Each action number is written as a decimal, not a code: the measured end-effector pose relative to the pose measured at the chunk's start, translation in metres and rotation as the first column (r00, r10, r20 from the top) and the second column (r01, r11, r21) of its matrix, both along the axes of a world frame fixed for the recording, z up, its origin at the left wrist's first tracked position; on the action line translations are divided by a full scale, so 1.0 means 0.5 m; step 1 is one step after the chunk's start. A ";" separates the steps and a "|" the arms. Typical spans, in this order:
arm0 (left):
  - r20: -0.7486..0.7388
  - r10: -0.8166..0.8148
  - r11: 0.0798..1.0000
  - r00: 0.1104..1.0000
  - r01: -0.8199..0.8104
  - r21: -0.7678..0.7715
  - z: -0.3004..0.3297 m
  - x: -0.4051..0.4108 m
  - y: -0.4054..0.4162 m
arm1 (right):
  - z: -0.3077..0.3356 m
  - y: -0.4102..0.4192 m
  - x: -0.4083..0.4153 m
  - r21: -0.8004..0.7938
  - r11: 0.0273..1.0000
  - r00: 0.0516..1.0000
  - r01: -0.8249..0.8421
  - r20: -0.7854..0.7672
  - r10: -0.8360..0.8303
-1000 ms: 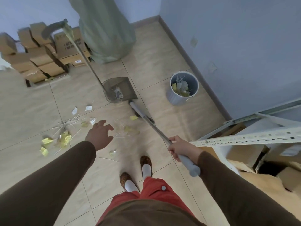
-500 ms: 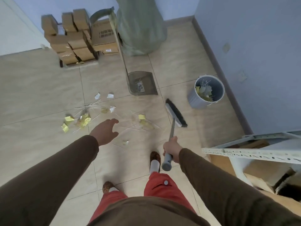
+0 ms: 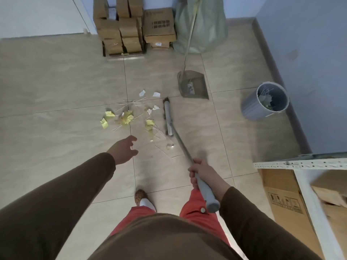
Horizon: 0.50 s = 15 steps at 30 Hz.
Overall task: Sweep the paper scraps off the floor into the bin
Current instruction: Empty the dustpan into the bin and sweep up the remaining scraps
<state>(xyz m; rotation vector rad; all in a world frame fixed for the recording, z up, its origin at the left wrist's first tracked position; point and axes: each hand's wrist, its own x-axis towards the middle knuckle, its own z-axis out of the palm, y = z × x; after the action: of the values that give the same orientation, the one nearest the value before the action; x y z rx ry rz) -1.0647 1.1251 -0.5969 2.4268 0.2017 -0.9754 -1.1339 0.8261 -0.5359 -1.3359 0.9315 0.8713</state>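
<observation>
**Count of things on the floor**

There is one broom (image 3: pixel 167 117), one dustpan (image 3: pixel 194 85) and one round bin (image 3: pixel 264 102). One green sack (image 3: pixel 202 25) stands against the wall. Two hands show: the left hand (image 3: pixel 124 150) and the right hand (image 3: pixel 201 171). One shoe (image 3: pixel 140 197) is visible. The paper scraps (image 3: pixel 125 117) number roughly a dozen; the thin strips among them and the stacked cardboard boxes (image 3: pixel 129 25) are too many and too blurred to count exactly.

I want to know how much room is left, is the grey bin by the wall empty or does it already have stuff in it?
Not empty. The bin stands upright with scraps visible inside.
</observation>
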 end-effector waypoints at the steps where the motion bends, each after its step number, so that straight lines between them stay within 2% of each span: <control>1: -0.001 0.006 1.000 1.000 -0.006 0.002 -0.003 -0.015 0.026 | 0.016 0.009 -0.027 -0.019 1.000 1.000 0.019 0.014 -0.019; 8: -0.015 0.022 1.000 1.000 -0.021 0.008 -0.019 -0.088 0.131 | 0.059 0.069 -0.144 -0.214 0.967 0.990 0.141 0.043 -0.135; 11: -0.003 0.022 1.000 1.000 -0.022 -0.011 -0.021 -0.107 0.147 | -0.003 0.119 -0.127 -0.215 0.937 0.960 0.276 0.015 -0.279; 15: 0.014 0.022 1.000 1.000 -0.022 -0.020 -0.021 -0.136 0.175 | -0.099 0.238 -0.096 -0.168 0.916 0.911 0.363 -0.143 -0.387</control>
<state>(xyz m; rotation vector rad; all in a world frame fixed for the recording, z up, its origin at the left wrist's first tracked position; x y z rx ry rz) -1.1328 1.2126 -0.6076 2.4077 0.2120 -0.9457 -1.1819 0.9450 -0.5854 -1.1524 1.3569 0.6376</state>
